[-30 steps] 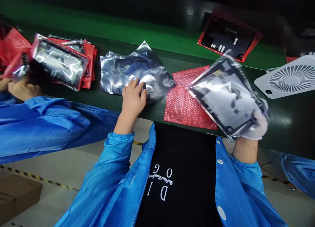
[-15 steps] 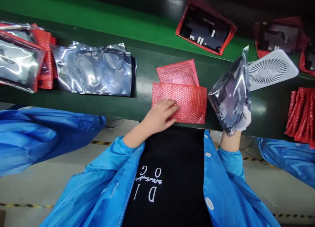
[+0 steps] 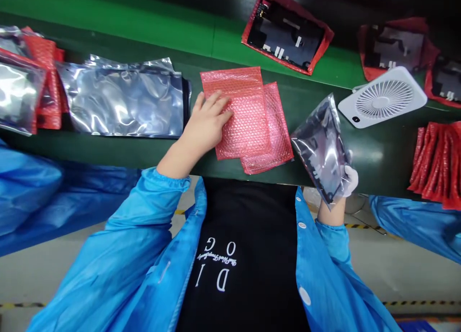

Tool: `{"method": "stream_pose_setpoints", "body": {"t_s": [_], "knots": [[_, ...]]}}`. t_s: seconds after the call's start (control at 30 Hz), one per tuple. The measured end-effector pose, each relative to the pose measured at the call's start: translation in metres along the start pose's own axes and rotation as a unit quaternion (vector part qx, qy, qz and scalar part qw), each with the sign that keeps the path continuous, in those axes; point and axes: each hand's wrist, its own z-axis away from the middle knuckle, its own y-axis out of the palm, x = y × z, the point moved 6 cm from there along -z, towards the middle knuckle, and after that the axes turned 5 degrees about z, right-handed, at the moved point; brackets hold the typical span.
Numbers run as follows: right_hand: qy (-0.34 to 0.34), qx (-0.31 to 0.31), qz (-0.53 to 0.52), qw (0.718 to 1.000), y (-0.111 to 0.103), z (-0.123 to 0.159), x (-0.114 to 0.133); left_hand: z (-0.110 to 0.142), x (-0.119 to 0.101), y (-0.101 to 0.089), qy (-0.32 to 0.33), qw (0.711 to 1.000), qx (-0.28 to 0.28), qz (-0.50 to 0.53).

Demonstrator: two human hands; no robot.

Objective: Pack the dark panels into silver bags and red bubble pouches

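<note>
My bare left hand (image 3: 210,119) lies palm down on the left side of a red bubble-wrap bag (image 3: 245,125), its fingers spread. Under that bag, a second bubble-wrap bag (image 3: 279,125) sticks out to the right. In my gloved right hand (image 3: 347,180) is a shiny, see-through antistatic bag (image 3: 322,152) with a dark flat part inside. It is held tilted above the bench's front edge; the glove's fingers are partly hidden behind it.
Left of the bubble bags lies a stack of silvery antistatic bags (image 3: 126,101). Further left are packed red bags (image 3: 46,82). A white fan (image 3: 385,97) rests at right, near folded red bags (image 3: 435,164). Dark parts on red wrap (image 3: 288,34) lie behind. Blue sleeves (image 3: 414,221) flank me.
My left hand has moved left and away from me. The upper bubble bag has turned upright and shifted away, uncovering more of the lower one. The antistatic bag has tilted and shifted slightly left.
</note>
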Motion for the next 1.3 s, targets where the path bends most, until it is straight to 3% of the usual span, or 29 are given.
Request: {"method": "stream_pose_setpoints", "body": {"t_s": [0.07,0.17,0.33,0.5,0.63,0.87,1.07,1.2,1.3], "knots": [[0.051,0.005,-0.091,0.994,-0.003,0.002,-0.004,0.007,-0.013,0.004,0.019,0.999,0.015,0.029],[0.098,0.017,-0.129,0.987,-0.013,0.015,-0.009,0.040,-0.024,0.019,0.046,0.995,0.053,0.066],[0.159,0.114,-0.122,0.973,-0.004,0.044,-0.011,0.083,0.000,0.026,-0.053,0.994,-0.025,0.092],[0.225,0.237,-0.056,0.944,0.036,0.059,0.014,0.073,-0.002,0.024,-0.120,0.989,-0.061,0.053],[0.198,0.276,-0.019,0.940,0.065,0.058,0.038,0.059,-0.017,0.027,-0.108,0.991,-0.068,0.028],[0.085,0.180,0.011,0.980,0.078,0.057,0.034,0.071,-0.005,0.029,-0.094,0.986,-0.107,0.091],[0.022,0.068,0.067,0.995,0.078,0.071,0.037,0.095,0.010,0.024,-0.234,0.937,-0.190,0.173],[-0.033,-0.025,0.152,0.987,0.069,0.073,0.046,0.105,-0.008,0.028,-0.288,0.899,-0.189,0.271],[-0.040,-0.083,0.175,0.980,0.064,0.073,0.047,0.103,-0.030,0.026,-0.264,0.897,-0.170,0.310]]}}
